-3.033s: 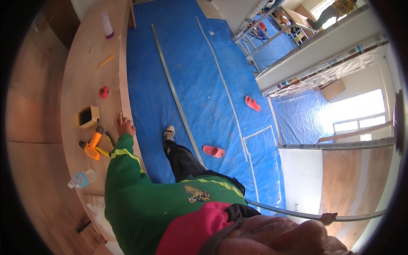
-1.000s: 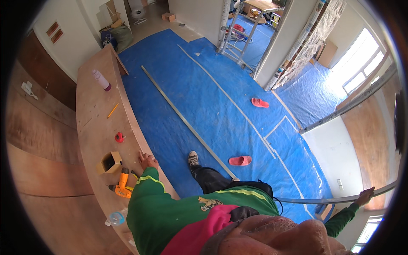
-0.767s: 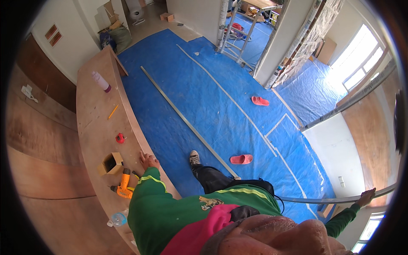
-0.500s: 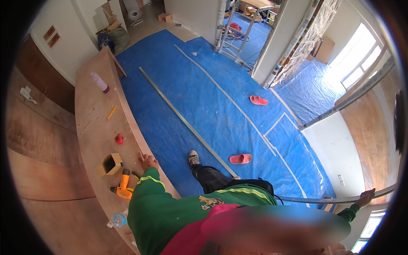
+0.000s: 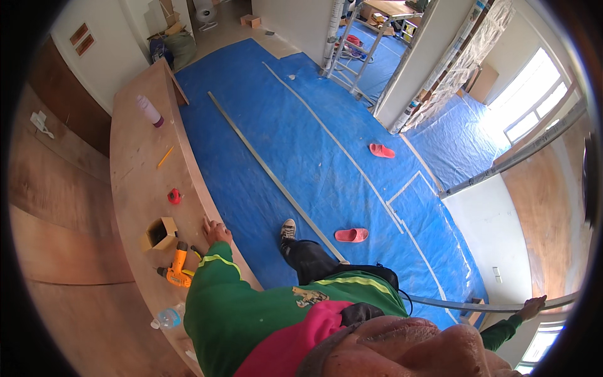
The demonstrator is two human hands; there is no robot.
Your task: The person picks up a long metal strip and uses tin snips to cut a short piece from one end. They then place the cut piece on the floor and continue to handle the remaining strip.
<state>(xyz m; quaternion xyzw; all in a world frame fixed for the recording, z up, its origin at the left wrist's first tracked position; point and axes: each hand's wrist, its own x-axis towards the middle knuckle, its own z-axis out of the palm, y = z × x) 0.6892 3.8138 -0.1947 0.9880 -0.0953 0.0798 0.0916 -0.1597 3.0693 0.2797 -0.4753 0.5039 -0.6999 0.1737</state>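
Observation:
My left hand rests on the edge of a long wooden bench top, its fingers spread on the surface and nothing in them. Just beside it lie an orange cordless drill and an open cardboard box. A small red tape measure and a yellow pencil are farther along the bench. Out to the far right, my right hand lies with fingers stretched over a long grey bar, touching it without wrapping round it.
A purple bottle and a clear water bottle are on the bench. Blue sheeting covers the floor, with a long strip and pink slippers on it. A metal ladder stands in the back doorway.
The view has tilted slightly, so things sit a little differently in the picture. Both hands keep their places on the bench edge and the bar.

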